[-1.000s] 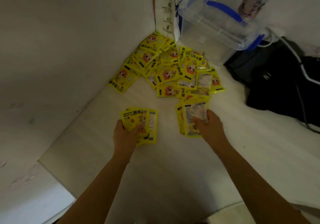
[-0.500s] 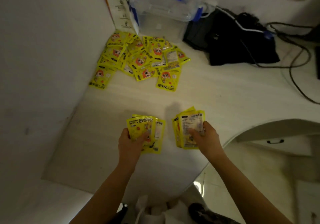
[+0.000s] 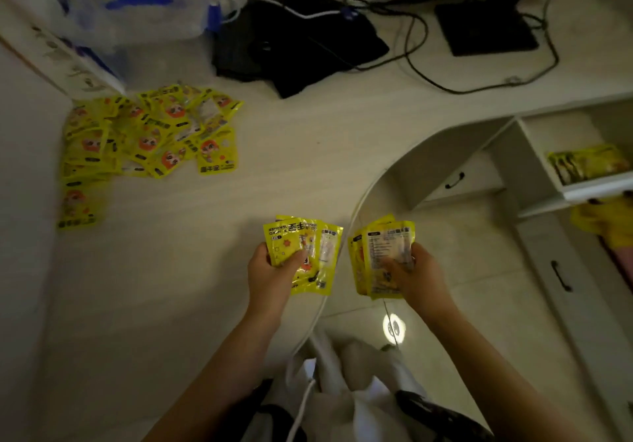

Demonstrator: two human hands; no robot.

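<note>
My left hand (image 3: 272, 275) grips a fanned stack of yellow hand-warmer packets (image 3: 310, 253) over the front edge of the pale desk (image 3: 164, 287). My right hand (image 3: 416, 275) holds a second stack of the same yellow packets (image 3: 382, 253), printed backs up, out past the desk's curved edge and above the floor. A loose pile of several more yellow packets (image 3: 147, 133) lies at the far left of the desk against the wall.
A clear plastic box with blue handles (image 3: 137, 20) stands at the back left. Black cloth (image 3: 294, 44), cables (image 3: 479, 75) and a monitor base (image 3: 483, 27) lie at the back. White drawers (image 3: 555, 270) and a shelf holding a yellow pack (image 3: 585, 164) stand right. White bag (image 3: 342, 390) below.
Both hands, each with its stack, have drawn back from the pile toward the desk's front edge and to the right. The view has swung right, revealing the drawers and floor.
</note>
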